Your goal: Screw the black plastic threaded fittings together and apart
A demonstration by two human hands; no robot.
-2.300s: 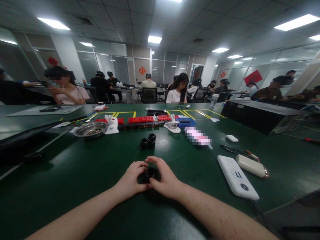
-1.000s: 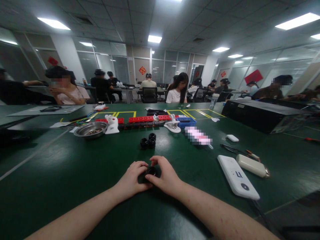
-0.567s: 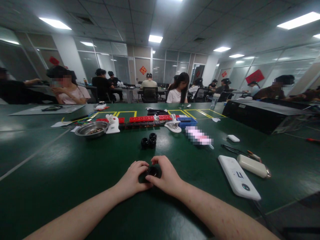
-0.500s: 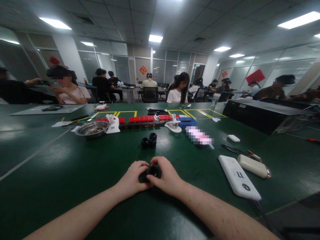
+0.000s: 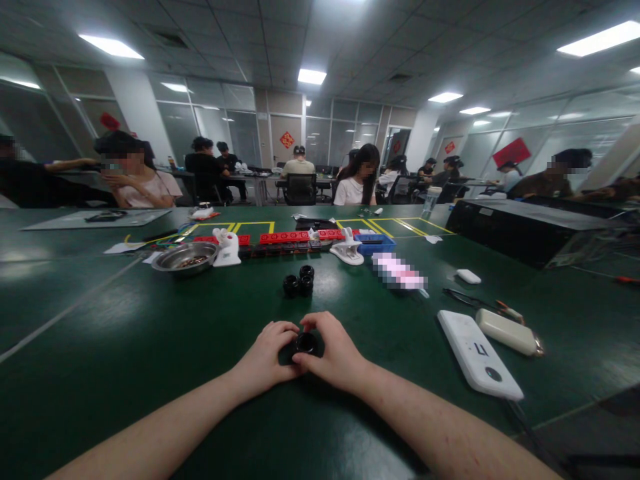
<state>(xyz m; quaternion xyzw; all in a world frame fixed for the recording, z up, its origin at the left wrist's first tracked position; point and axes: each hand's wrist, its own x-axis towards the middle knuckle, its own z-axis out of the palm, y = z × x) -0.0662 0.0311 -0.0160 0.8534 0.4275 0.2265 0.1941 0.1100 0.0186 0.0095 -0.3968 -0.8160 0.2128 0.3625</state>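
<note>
Both my hands meet at the near middle of the green table (image 5: 150, 333) around a small black round part (image 5: 304, 344). My left hand (image 5: 264, 357) curls against its left side with fingers closed. My right hand (image 5: 334, 352) pinches it from the right, thumb and forefinger on its rim. Three more small black round parts (image 5: 299, 283) sit in a cluster a little farther out, untouched.
A metal bowl (image 5: 184, 257), white clamps (image 5: 226, 248) and red strips (image 5: 283, 237) stand farther back. A white device (image 5: 479, 353), a beige case (image 5: 508, 331) and tweezers (image 5: 465, 297) lie to the right. A black box (image 5: 520, 230) sits far right. People sit at tables beyond.
My right forefinger, stretched over the part 2.3 s ago, has curled down onto it. Otherwise both hands stay in place on the black part.
</note>
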